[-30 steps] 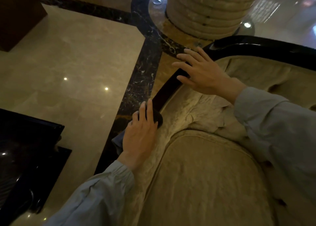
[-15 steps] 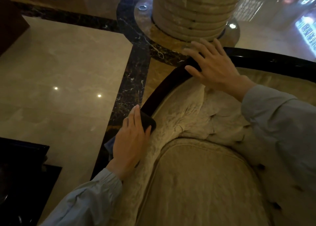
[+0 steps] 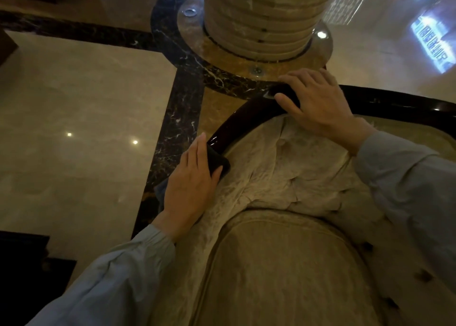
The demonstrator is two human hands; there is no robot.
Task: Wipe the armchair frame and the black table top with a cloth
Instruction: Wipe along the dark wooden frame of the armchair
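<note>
The cloth is pressed flat under the left hand, fingers together, on the frame at the armchair's left edge, apparently for wiping. The frame's back corner is gripped by the right hand, fingers curled over it, likely for bracing. The black table top is not clearly seen.

One head-worn wide-angle view, steeply downward and close over the armchair frame and floor.

A polished beige marble floor with dark veined inlay bands carries everything here. Directly on it stand a ribbed stone column inside a dark ring and the cream upholstered armchair just beside it.
</note>
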